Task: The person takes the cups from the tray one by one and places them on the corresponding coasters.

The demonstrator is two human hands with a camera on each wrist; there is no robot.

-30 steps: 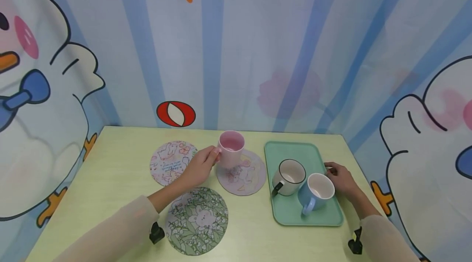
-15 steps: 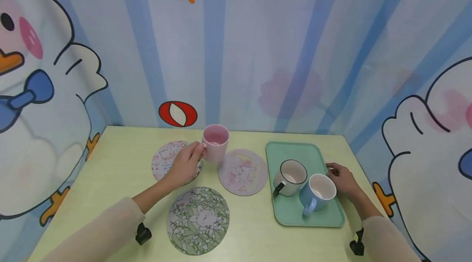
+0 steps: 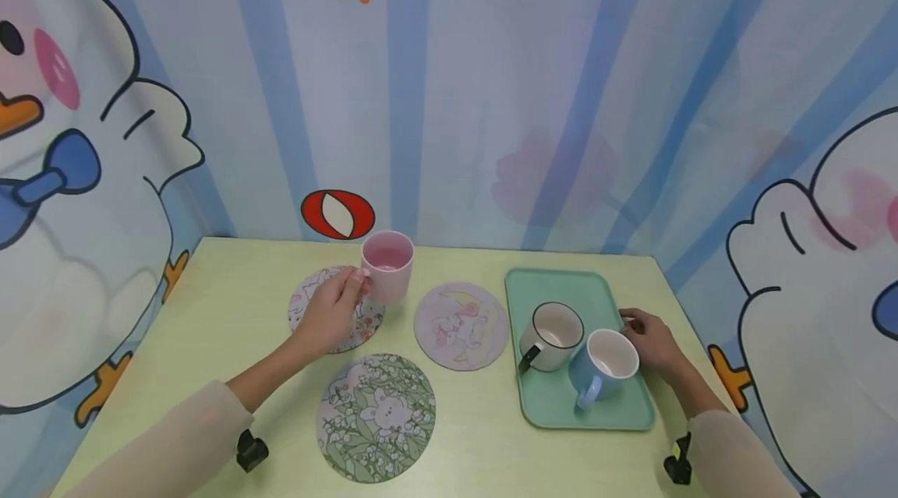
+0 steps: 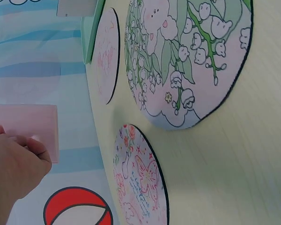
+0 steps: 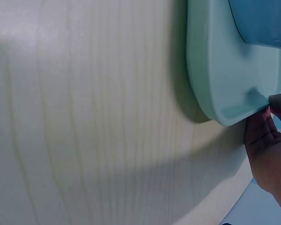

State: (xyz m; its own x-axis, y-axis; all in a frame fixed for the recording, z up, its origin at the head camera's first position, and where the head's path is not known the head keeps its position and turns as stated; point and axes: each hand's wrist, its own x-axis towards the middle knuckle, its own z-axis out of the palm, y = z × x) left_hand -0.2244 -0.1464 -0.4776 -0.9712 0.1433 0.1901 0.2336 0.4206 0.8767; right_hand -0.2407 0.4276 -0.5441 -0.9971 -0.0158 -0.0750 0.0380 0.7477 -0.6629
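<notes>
My left hand (image 3: pixel 328 312) grips the handle of a pink mug (image 3: pixel 388 268), held upright in the air. In the head view the mug overlaps the right part of a pink-and-white round coaster (image 3: pixel 309 319) patterned with flowers and drawings; the left wrist view shows the mug (image 4: pixel 33 126) raised off the table. At the right, my right hand (image 3: pixel 652 340) pinches the right rim of a green tray (image 3: pixel 564 416), thumb above and fingers beneath in the right wrist view. On that tray stand a white mug with a black rim (image 3: pixel 550 338) and a blue mug (image 3: pixel 596 369).
A lilac round coaster (image 3: pixel 461 326) lies between the pink mug and the tray. Closer to me is a larger green floral coaster (image 3: pixel 376 418). Behind the pale yellow table (image 3: pixel 484 443) hangs a blue striped backdrop (image 3: pixel 456 93) with cartoon ducks.
My left hand has carried the pink mug leftward, from over the lilac coaster towards the flower-patterned one. The right hand stays at the tray's rim, and the tray has not moved.
</notes>
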